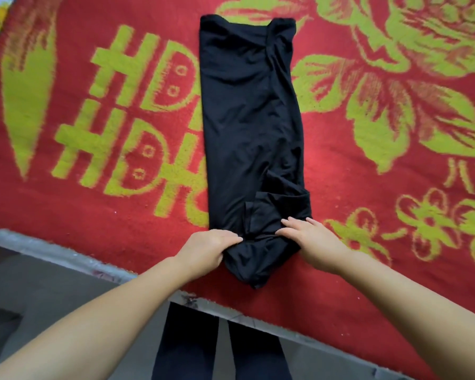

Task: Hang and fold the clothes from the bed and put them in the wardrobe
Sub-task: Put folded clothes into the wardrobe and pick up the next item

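1. One black garment [247,111] lies on the bed, folded lengthwise into a long narrow strip that runs away from the person, from the near edge of the bed toward the far side.
2. One red blanket [340,165] with yellow-green patterns covers the bed; the garment rests directly on it, near the middle of the view.
3. The blanket's patterns include large block characters to the left of the garment and leaf and flower shapes to its right.
4. Two hands are in view, both at the near end of the garment, where the cloth is bunched and partly rolled.
5. The left hand [206,249] has its fingers curled around the bunched cloth at the near left corner, gripping it.
6. The right hand [306,234] lies on top of the cloth at the near right corner, fingers fairly straight and spread, pressing down; whether the thumb catches any cloth under it cannot be told.
7. The two hands sit close together, with only a small fold of black cloth showing between them.
8. A smaller folded flap of the same garment lies on top of the strip just beyond the right hand.
9. Two bare forearms reach in from the bottom corners of the view.
10. Two legs in dark trousers [220,349] stand on a grey floor [39,286] just below the bed's edge.
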The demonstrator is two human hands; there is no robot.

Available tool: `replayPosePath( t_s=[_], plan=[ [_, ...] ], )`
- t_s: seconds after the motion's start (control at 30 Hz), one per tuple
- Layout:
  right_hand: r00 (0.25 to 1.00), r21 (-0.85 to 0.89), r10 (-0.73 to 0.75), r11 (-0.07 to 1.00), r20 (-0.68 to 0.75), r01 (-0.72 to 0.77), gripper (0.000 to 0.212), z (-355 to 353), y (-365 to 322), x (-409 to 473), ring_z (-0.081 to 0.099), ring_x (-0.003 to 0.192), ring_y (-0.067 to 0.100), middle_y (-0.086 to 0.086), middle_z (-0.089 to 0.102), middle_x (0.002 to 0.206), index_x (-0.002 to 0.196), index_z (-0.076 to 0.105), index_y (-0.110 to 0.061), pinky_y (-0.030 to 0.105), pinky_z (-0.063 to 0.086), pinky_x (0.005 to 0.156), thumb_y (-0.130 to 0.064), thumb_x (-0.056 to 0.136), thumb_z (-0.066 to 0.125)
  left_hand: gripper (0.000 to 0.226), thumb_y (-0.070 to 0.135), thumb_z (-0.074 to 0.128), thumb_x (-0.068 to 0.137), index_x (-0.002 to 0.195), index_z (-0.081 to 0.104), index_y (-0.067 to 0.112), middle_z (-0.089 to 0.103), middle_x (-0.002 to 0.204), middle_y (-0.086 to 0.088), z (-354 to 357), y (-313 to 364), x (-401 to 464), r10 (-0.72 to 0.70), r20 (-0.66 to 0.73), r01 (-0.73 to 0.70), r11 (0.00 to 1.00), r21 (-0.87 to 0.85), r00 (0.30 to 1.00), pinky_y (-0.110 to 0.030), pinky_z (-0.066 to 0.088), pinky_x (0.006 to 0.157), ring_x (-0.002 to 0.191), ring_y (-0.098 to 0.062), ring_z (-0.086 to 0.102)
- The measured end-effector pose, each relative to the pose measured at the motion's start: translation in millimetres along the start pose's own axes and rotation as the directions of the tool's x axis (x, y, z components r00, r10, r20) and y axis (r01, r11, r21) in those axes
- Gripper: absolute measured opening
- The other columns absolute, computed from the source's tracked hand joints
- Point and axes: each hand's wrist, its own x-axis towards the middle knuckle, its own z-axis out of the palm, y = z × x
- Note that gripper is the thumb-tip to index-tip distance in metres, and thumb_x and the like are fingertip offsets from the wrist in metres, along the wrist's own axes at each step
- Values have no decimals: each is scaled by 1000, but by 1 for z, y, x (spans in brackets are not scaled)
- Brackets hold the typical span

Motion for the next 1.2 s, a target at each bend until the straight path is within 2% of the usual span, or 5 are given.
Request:
replayPosePath(
  t_s=[0.33, 0.5, 0.63, 1.03, 1.2],
  plan=[
    [885, 453, 377, 862, -275, -227, 39, -149, 61, 81, 54, 115, 25, 11, 61, 124, 126, 57, -11, 21, 36, 81, -7, 87, 55, 29, 2, 52, 87, 109, 56, 20, 57, 92, -1, -131, -69, 126, -584, -85, 382, 626, -679, 807, -16, 46, 49, 71, -14, 54],
    [745, 216, 425, 905, -514, -367, 62, -129, 47, 115, 12, 146, 27, 8, 18, 158, 150, 24, -23, 53, 14, 114, -37, 95, 49, 59, 38, 42, 96, 148, 26, 17, 30, 152, -10, -118, -71, 144, -631, -297, 600, 775, -200, 716, -46, 21, 114, 140, -26, 27],
    [841, 46, 303, 947, -449, -317, 65, -92, 25, 124, -3, 148, 27, 4, 3, 161, 152, 16, -27, 65, 4, 110, -54, 93, 19, 75, 64, 23, 89, 153, 8, 27, -5, 160, -4, -77, -33, 137, -233, -155, 271, 916, 297, 960, -59, 1, 114, 147, -21, -6],
    [927, 19, 252, 966, -277, -257, 70, -89, 40, 134, -19, 145, 23, 0, -19, 158, 151, -5, -33, 62, -8, 110, -64, 91, 13, 82, 73, 4, 83, 147, -16, 27, -26, 155, -5, -53, -47, 130, -292, -2, 276, 903, 329, 956, -64, -13, 109, 143, -17, -25],
    [967, -174, 31, 982, -252, -77, 89, -66, 45, 91, 8, 146, 31, 11, 12, 159, 151, 11, -28, 70, 13, 108, -66, 77, 42, 102, 56, 47, 87, 144, -27, 16, -32, 150, -17, -50, -43, 103, -255, 110, 181, 876, 448, 961, -61, -9, 112, 142, -26, -27]
  ],
)
